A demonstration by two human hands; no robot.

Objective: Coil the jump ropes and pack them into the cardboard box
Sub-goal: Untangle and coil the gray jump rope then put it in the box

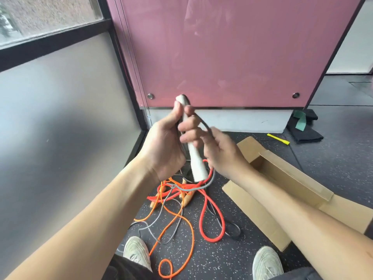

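My left hand [169,142] grips the white handles [196,162] of a jump rope, held upright in front of me. Its dark grey cord [203,122] arcs over my fingers to my right hand [224,154], which pinches it just right of the handles. Below, on the speckled floor, lies a tangle of ropes: a thick red rope [203,219], a thin orange rope [177,223], a grey rope [161,215] and wooden handles [186,199]. An open cardboard box [282,176] lies on the floor to the right, under my right forearm.
A pink panel [232,51] stands directly ahead, a frosted glass wall [60,118] to the left. A yellow handle [278,139] and a black and green cloth [302,126] lie at the back right. My shoes [137,253] are at the bottom edge.
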